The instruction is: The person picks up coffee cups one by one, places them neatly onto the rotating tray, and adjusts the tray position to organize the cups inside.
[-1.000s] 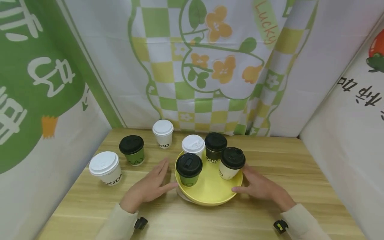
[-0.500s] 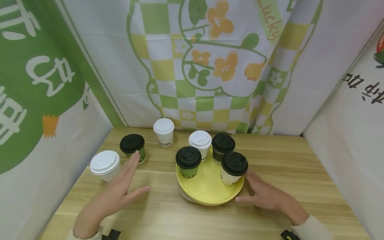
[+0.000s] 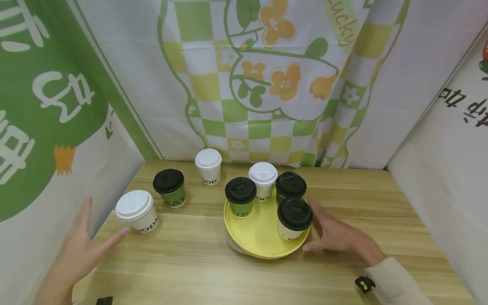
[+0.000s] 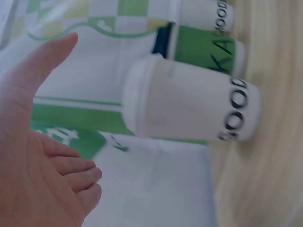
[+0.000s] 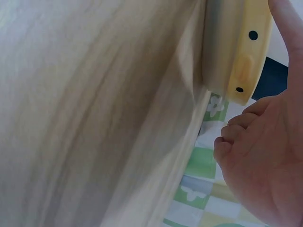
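Note:
My left hand (image 3: 76,250) is at the far left with fingers spread and nothing in it, near a white cup with a white lid (image 3: 136,210). The same large cup (image 4: 194,99) stands in front of the palm in the left wrist view. At the right side of a round yellow tray (image 3: 253,237), my right hand (image 3: 339,235) rests thumb and fingertips right at the rim. On the tray stand a green cup with black lid (image 3: 241,197), a white-lidded cup (image 3: 263,181), a dark cup with black lid (image 3: 291,188) and a white cup with black lid (image 3: 295,219).
Left of the tray stand a green cup with a black lid (image 3: 169,187) and a small white cup (image 3: 209,166). A pale round base (image 3: 234,245) shows beneath the tray. A patterned curtain (image 3: 267,106) borders the wooden table (image 3: 183,262) at the back.
The tray has turned clockwise with its cups: the green one moved back, the white-lidded one rightward, the black-lidded white one forward. My left hand has left the tray and swung far left.

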Tool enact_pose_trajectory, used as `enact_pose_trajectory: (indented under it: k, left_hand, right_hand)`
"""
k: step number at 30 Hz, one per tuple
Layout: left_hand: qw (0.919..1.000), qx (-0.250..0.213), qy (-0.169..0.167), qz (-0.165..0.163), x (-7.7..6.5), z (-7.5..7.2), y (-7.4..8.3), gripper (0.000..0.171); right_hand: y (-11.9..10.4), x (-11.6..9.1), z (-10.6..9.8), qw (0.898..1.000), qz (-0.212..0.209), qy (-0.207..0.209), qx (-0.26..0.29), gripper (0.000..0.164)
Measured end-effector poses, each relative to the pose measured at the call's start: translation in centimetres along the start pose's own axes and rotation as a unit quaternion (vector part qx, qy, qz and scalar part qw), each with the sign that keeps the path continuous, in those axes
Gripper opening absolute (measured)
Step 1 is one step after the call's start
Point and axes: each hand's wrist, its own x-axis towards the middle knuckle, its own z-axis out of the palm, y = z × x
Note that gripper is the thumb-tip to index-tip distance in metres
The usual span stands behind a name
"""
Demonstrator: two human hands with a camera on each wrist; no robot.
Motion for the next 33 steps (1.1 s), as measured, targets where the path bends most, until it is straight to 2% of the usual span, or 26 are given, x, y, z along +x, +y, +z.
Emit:
enact_pose_trajectory:
  k: [4,6,11,14,20,22,27,33]
  left_hand:
    - [0.9979,-0.015,-0.044,-0.044,0.9,0.9,-1.9,0.121]
    - [0.9951,-0.043,-0.07,-0.056,1.3,1.5,-2.6,0.119]
    - [0.9836,-0.127,-0.113,-0.06,2.1,3.0,-4.1,0.112]
    - [0.9791,-0.152,-0.124,-0.055,2.7,3.7,-4.6,0.111]
    - [0.979,-0.17,-0.111,-0.019,3.4,4.5,-4.7,0.109]
    - [0.981,-0.161,-0.106,-0.017,3.4,4.7,-4.6,0.107]
    - [0.9865,-0.134,-0.094,-0.013,3.7,5.3,-4.1,0.1]
    - [0.9901,-0.129,-0.054,-0.014,4.0,6.0,-3.7,0.092]
  right_hand:
    - [0.0,-0.2,0.2,1.0,-0.005,0.004,0.005,0.15]
    - [-0.1,-0.4,0.2,1.0,-0.007,0.005,0.006,0.151]
    - [-0.5,-1.6,0.2,1.0,-0.002,-0.002,-0.001,0.148]
    - [-0.8,-2.2,0.0,1.0,0.003,-0.007,-0.011,0.146]
    - [-1.3,-1.5,-0.3,0.999,-0.033,0.023,-0.009,0.146]
    - [-1.3,-0.9,-0.1,0.998,-0.051,0.031,-0.004,0.147]
    - [-1.0,0.1,0.4,0.997,-0.064,0.035,0.015,0.153]
    - [-0.7,0.7,0.9,0.997,-0.07,0.035,0.022,0.154]
